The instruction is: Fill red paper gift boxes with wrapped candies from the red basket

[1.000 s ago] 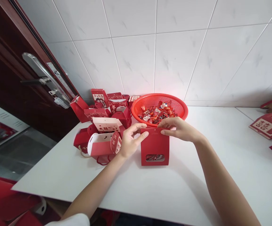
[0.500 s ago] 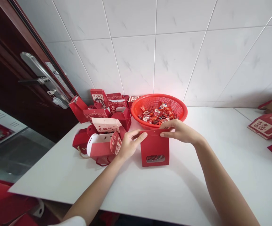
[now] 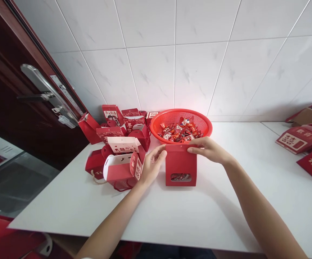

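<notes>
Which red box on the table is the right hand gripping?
The box standing before the red basket, window low on its front: the right hand pinches its top edge; the others sit off to either side.

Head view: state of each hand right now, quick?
Left hand: at the upper left edge of the red windowed candy box; whether it grips cannot be told.
Right hand: closed, pinching that box's upper right corner.

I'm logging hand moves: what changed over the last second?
The left hand slid left, its thumb going from the front of the red box to its left edge; contact is unclear. The right hand still grips the top right. The box stays upright on the table.
</notes>
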Tool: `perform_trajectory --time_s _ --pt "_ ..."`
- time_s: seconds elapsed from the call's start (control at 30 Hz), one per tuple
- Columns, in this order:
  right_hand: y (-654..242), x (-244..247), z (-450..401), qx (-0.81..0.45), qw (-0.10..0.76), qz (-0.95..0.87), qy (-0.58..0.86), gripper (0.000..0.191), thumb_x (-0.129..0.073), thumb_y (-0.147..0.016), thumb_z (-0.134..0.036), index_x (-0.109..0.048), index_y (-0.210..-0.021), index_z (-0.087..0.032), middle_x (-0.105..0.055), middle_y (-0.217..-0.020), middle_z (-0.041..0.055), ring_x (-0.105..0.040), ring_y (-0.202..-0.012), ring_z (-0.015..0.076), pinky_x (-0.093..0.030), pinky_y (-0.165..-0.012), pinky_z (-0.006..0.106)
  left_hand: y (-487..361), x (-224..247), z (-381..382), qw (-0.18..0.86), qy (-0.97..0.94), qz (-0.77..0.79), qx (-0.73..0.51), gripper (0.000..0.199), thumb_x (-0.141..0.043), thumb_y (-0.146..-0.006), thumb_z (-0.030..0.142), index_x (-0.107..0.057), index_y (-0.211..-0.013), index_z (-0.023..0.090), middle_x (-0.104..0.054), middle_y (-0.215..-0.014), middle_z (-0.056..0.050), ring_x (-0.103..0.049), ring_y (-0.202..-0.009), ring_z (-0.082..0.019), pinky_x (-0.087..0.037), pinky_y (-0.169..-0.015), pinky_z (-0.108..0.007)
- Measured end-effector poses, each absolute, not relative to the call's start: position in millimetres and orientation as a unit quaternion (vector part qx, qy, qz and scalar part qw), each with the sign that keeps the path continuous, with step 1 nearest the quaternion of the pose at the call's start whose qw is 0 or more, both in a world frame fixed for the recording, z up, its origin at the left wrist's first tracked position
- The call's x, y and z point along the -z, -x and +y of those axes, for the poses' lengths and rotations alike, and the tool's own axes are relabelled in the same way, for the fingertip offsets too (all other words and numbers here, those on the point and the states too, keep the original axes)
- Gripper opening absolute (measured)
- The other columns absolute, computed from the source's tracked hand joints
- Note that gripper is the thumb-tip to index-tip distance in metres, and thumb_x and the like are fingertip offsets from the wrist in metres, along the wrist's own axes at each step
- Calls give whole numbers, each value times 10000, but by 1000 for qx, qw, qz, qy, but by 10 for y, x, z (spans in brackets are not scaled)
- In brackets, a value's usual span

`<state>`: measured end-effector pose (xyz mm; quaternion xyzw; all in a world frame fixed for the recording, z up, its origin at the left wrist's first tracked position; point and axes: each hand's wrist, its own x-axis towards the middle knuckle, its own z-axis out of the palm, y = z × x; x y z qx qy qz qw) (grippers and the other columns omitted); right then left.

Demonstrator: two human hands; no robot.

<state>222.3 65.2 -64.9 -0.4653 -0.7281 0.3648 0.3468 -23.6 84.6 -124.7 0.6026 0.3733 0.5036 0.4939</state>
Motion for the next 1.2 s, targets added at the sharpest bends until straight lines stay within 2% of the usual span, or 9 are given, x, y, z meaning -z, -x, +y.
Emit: perform_trajectory --time_s 0.07,0.2,0.37,0.53,0.73,0.83,0.93,1.07,1.2 --pt "-2305 673 577 -388 381 -689 479 458 -679 -839 -637 -742 -812 -185 -732 -800 60 -667 -764 231 -540 -650 346 245 1265 868 508 -585 371 -511 512 -648 -861 610 -706 -1148 189 -761 -1150 -114 -705 -1088 -262 -535 -960 -368" --pt "-2480 714 403 -409 442 -620 503 457 -752 -782 -626 -779 -876 -180 -779 -878 90 -722 -845 285 -591 -734 407 249 1287 890 541 -554 384 -503 431 -657 -834 566 -716 -1034 188 -771 -1091 -115 -724 -1021 -257 -549 -921 -377" --pt "-2578 740 239 -384 459 -595 536 446 -754 -779 -635 -764 -813 -191 -774 -860 85 -715 -825 274 -577 -722 382 218 1272 845 552 -558 392 -479 346 -689 -794 498 -726 -949 191 -770 -1036 -93 -713 -979 -240 -539 -924 -374" --pt "-2581 756 208 -371 491 -571 543 442 -751 -783 -632 -757 -822 -192 -766 -828 81 -703 -797 255 -559 -721 367 183 1264 790 558 -572 392 -457 343 -696 -768 489 -730 -934 191 -769 -1012 -94 -710 -975 -252 -532 -916 -388" --pt "-2516 846 234 -389 488 -575 530 433 -749 -783 -630 -745 -824 -200 -772 -846 86 -710 -798 270 -565 -704 383 147 1274 735 571 -572 424 -408 334 -681 -775 486 -747 -949 208 -765 -1060 -99 -698 -1012 -272 -535 -746 -340" --pt "-2493 877 224 -380 490 -585 523 418 -734 -803 -620 -741 -835 -204 -767 -855 83 -702 -795 267 -560 -690 378 136 1305 736 566 -583 416 -409 318 -683 -776 465 -755 -945 206 -770 -1036 -87 -700 -986 -254 -538 -802 -346" --pt "-2495 867 178 -291 521 -590 544 397 -700 -840 -615 -735 -839 -219 -748 -831 72 -671 -775 253 -541 -683 371 134 1330 741 560 -593 409 -411 300 -686 -791 456 -759 -947 211 -776 -1040 -77 -701 -991 -244 -539 -875 -359" --pt "-2518 824 110 -221 484 -644 549 413 -650 -878 -623 -694 -744 -234 -700 -736 56 -622 -698 226 -506 -650 356 135 1341 733 562 -595 412 -401 312 -682 -808 471 -755 -962 210 -773 -1054 -82 -697 -1010 -250 -547 -861 -356" --pt "-2535 836 101 -212 479 -642 560 398 -618 -910 -604 -687 -764 -240 -712 -761 56 -636 -713 230 -505 -646 350 126 1358 720 560 -603 412 -391 315 -676 -823 466 -754 -987 210 -770 -1072 -89 -696 -1037 -258 -541 -886 -365"
